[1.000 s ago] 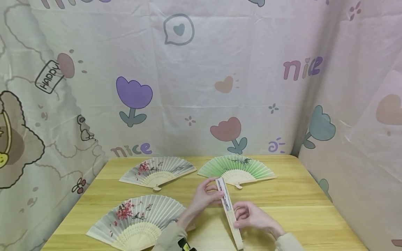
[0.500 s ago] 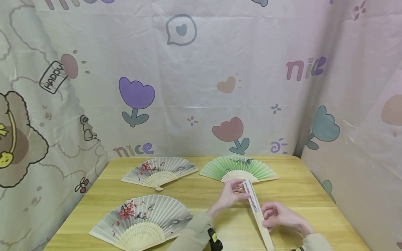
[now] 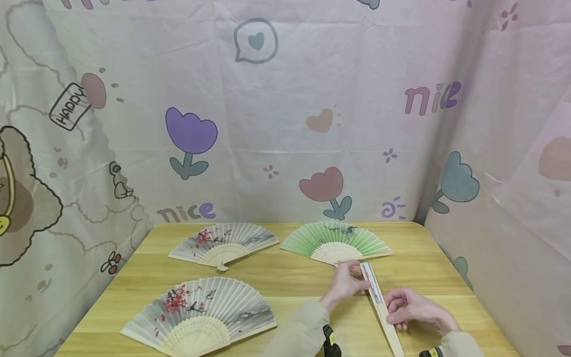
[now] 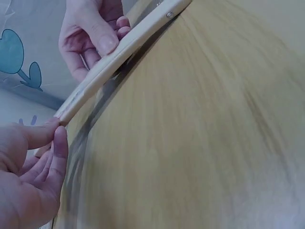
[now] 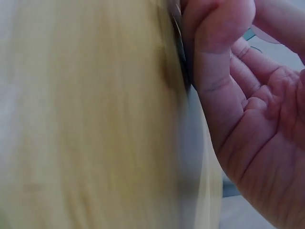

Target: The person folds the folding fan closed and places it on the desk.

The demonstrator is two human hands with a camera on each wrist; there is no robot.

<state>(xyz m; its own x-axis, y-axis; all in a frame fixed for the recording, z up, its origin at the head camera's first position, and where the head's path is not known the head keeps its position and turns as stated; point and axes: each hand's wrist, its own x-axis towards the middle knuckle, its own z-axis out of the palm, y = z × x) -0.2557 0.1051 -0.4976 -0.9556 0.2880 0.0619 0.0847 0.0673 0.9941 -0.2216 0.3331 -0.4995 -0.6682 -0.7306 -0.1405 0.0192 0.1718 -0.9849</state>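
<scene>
The fingers [image 4: 60,149] of the left hand [image 3: 344,283] pinch the far end of the folded fan [image 3: 381,308] between thumb and fingertips, while the right hand [image 3: 412,306] grips it lower down, its thumb laid along the stick and the other fingers bent. The fan slants over the right front part of the tabletop [image 3: 290,282], and it seems to be held a little above the wood. In my judgement, if one pinch becomes loose, the thin pleats could slide apart unevenly; if the two hands twist against each other, a slat could crack or the cloth could crease. The left hand is near the green fan [image 3: 337,241], so a careless wrist could push it. The folded fan is a slim, straight bar of pale, smooth wood or bamboo, with a small metal rivet [image 4: 170,15] near one end. The far grey fan [image 3: 226,242] and the near grey fan [image 3: 200,312] lie spread, their pleated leaves printed with red blossoms above pierced, pale ribs.
</scene>
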